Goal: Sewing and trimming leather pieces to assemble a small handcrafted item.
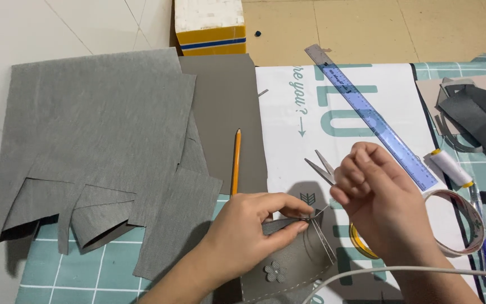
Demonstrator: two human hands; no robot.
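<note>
I judge this hand-sewing job to be well under way but not finished. My left hand has its grip clamped, thumb and fingers together, on the upper edge of a small grey leather piece that lies at the near edge of the bench, just in front of me. My right hand is raised just beside it with its grip together on small scissors, blades pointing up and left, and a pale thread runs taut from the pinched edge down across the piece; I cannot make out a needle. What looks done: a line of light stitching follows the lower curve of the piece, and a small grey flower ornament sits on its face. What looks left, as I read it: the seam at the pinched edge, where the thread is not yet trimmed. Well apart to the left lie large grey fabric sheets with strips cut out, a yellow pencil beside them. To the right sit a blue ruler, a white thread spool and a measuring tape coil.
</note>
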